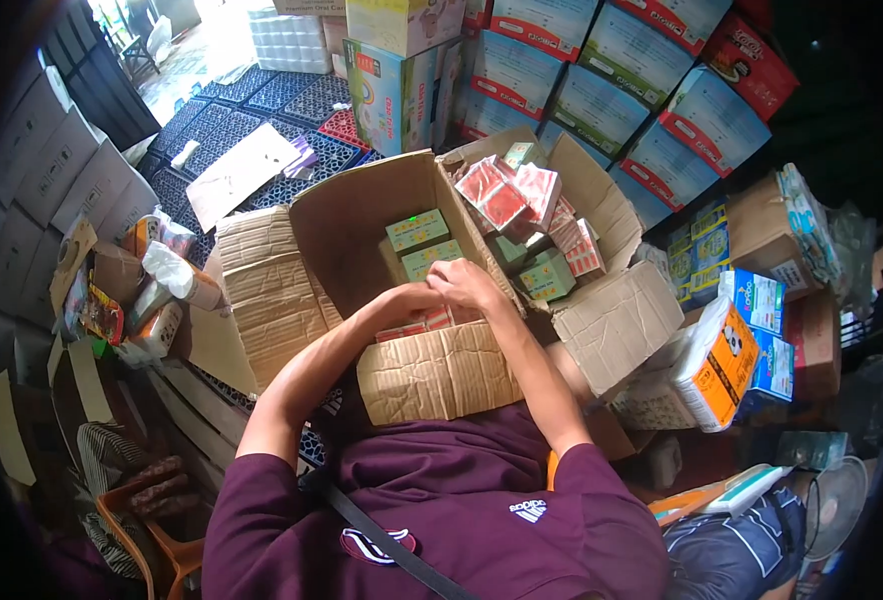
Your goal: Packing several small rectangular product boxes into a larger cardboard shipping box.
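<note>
My left hand [414, 298] and my right hand [462, 283] meet over the near side of an open cardboard box [441, 379]. Their fingers are bent together, and whatever is between them is hidden. Just below the hands, red-and-white packs [415, 327] show behind the box's near flap. Two pale green printed boxes [417, 229] lie deeper inside, beyond my fingers. Against the right side stands a second open carton [614, 307]. It holds a heap of plastic-wrapped red packs [492, 196] and several green boxes [546, 276].
Stacked blue-and-red cartons [520, 71] rise behind the two boxes. Blue plastic pallets [243, 101] cover the floor at back left. An orange-and-white wrapped pack [719, 367] is on the right, near a person's leg in dark shorts [741, 544] and a fan [839, 506]. An orange chair [130, 540] is at lower left.
</note>
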A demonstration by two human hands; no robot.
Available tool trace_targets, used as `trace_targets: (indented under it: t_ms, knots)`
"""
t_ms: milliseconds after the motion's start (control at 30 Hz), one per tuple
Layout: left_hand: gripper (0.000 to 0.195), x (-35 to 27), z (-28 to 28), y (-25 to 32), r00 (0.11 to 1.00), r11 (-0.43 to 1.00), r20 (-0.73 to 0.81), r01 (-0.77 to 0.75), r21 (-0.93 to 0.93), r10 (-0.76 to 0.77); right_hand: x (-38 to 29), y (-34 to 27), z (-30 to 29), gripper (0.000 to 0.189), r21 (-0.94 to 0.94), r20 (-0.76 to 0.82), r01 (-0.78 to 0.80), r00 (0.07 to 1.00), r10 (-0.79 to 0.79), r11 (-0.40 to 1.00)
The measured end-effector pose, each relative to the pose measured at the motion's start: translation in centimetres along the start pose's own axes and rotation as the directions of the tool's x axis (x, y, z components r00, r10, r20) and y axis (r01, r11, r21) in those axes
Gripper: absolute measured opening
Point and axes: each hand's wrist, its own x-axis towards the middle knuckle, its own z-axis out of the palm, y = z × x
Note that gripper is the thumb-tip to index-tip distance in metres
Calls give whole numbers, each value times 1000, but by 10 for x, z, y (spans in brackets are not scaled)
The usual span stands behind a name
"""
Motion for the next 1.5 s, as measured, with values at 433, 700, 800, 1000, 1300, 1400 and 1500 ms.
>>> trace_targets:
  t_ms: [433,700,800,1000,1300,1400,1500]
  knots:
    - [38,-40,-69,52,878,529,-458,-458,-714,142,1,-17,-9,42,208,-738,398,664,-125,893]
    - [53,-38,-66,31,818,276,-373,-518,-810,439,-5,-26,-30,98,786,-472,402,881,36,470]
    - [69,-50,-43,66,788,234,-408,-551,-801,461,-17,-25,-46,98,691,-543,404,838,61,600]
    - [81,-42,-42,42,860,404,-97,-332,-853,501,-25,-28,-81,79,570,-517,299,855,50,765]
    - [81,-42,-22,59,839,600,30,-363,-713,544,-55,-41,-117,68,313,-456,20,880,131,950]
    - [74,-45,-18,60,875,555,43,-267,-788,482,-64,-48,-125,65,369,-495,116,864,89,922]
    - [65,-43,-24,61,828,596,85,-323,-735,554,-70,-43,-137,60,464,-559,160,816,148,871]
